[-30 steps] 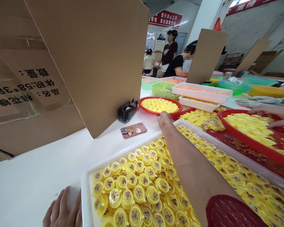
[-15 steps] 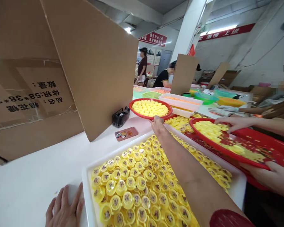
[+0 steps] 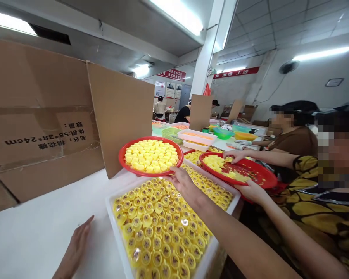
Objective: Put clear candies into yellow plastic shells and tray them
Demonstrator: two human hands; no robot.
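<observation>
Above the white tray (image 3: 113, 221), a red tray (image 3: 121, 159) of loose yellow caps (image 3: 151, 155) is held by its near rim.
Right hand (image 3: 182, 182) pinches that rim, fingers probably beneath; left hand (image 3: 75, 248) lies flat, fingers together, on the table (image 3: 31, 232) beside the white tray; the red tray looks stiff and light, but the heaped caps may slide; a grip on both sides seems safer.

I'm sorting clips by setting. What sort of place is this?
Probably a factory sorting line: a white tray packed with yellow caps, a red basket of more in the right hand, cardboard box.
</observation>
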